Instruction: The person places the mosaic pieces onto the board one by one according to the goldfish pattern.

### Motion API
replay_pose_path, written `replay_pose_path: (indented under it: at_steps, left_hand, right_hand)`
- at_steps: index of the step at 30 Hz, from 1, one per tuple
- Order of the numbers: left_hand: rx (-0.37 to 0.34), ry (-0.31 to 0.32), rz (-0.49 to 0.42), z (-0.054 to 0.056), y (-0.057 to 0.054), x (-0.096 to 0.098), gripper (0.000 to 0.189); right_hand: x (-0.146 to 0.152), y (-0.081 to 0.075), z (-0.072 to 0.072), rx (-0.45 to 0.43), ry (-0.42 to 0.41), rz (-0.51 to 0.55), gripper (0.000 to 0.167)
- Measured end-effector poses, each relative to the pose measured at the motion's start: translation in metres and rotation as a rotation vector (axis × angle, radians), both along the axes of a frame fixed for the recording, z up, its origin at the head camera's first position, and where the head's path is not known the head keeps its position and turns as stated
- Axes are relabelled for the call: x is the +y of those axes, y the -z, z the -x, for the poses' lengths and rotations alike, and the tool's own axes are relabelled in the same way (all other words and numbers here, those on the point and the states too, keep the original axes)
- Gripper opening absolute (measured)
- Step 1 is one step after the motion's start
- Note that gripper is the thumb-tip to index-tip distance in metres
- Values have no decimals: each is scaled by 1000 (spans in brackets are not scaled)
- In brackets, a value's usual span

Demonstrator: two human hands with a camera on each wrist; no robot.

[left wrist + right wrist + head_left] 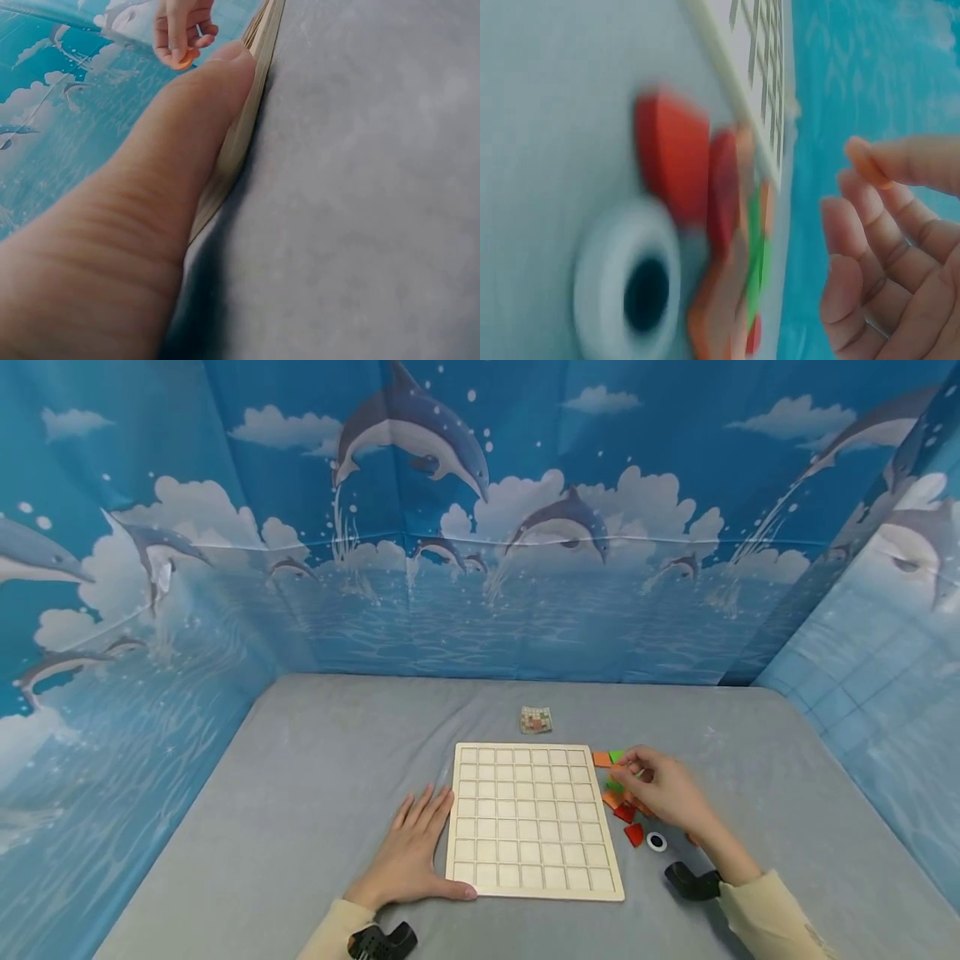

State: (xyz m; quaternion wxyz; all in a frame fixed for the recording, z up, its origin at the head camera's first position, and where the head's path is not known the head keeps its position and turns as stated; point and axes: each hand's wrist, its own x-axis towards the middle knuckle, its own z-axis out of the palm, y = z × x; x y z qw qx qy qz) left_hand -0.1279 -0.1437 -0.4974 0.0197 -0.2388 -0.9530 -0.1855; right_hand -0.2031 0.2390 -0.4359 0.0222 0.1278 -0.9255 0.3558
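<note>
A pale wooden board with a grid of square recesses lies flat on the grey cloth. My left hand rests along its left side, fingers straight, with the thumb on the near left corner. Above the pile right of the board, my right hand pinches a small orange piece between thumb and fingertips. Beneath it are red pieces, green pieces and orange pieces, partly hidden by the hand in the head view. Near them lies a white ring-shaped piece with a dark centre.
Behind the board lies a small card stack with a printed coloured grid. Grey cloth covers the table. Dolphin-printed blue curtains hang at the back and sides. Each wrist wears a black device.
</note>
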Motion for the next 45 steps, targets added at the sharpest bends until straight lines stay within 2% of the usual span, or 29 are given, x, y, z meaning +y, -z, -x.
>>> replay_pose_path:
  at_steps: [7, 10, 15, 25, 32, 45]
  left_hand:
    - [22, 1, 9, 6, -4, 2, 127]
    - [18, -1, 14, 6, -4, 2, 128]
    - [21, -11, 23, 4, -4, 2, 129]
    - [42, -5, 41, 3, -4, 2, 129]
    - [33, 11, 35, 1, -5, 2, 128]
    - [45, 15, 34, -1, -1, -1, 126]
  right_hand:
    - [-34, -2, 7, -28, -130, 96, 14]
    - [-49, -1, 10, -13, -195, 113, 12]
    - [-77, -2, 14, -50, -278, 139, 9]
    - [-127, 4, 21, -96, -346, 110, 7]
    - [-159, 8, 23, -99, -364, 22, 5]
    - [-183, 9, 23, -99, -339, -29, 6]
